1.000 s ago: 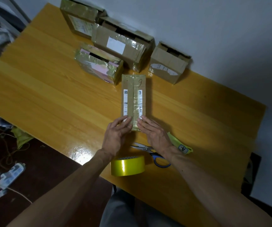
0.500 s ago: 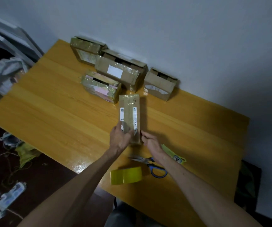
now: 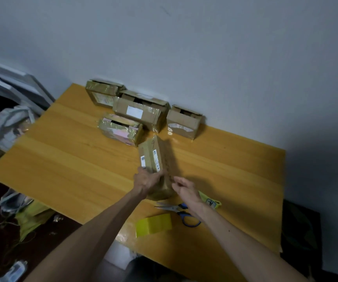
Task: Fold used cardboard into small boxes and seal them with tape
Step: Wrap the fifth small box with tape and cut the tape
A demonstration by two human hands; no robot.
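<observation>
A long narrow cardboard box (image 3: 154,157) wrapped in clear tape, with white label strips, is tipped up at its near end over the middle of the yellow wooden table (image 3: 62,165). My left hand (image 3: 146,180) grips that near end, fingers curled over the top. Just right of the box, my right hand (image 3: 186,190) hovers with relaxed, loosely bent fingers and holds nothing. A yellow tape roll (image 3: 154,224) and blue-handled scissors (image 3: 181,213) lie near the table's front edge, below my hands.
Several taped cardboard boxes stand along the wall: one at back left (image 3: 103,92), a wide one (image 3: 139,110), a shiny flat one (image 3: 119,129) and a small one (image 3: 183,121). A yellow-green tag (image 3: 210,201) lies by my right wrist. Clutter and cables cover the floor at left.
My left hand has taken hold of the box's near end and lifted it, tilting the box. My right hand has come off the box. The view has tilted up toward the wall.
</observation>
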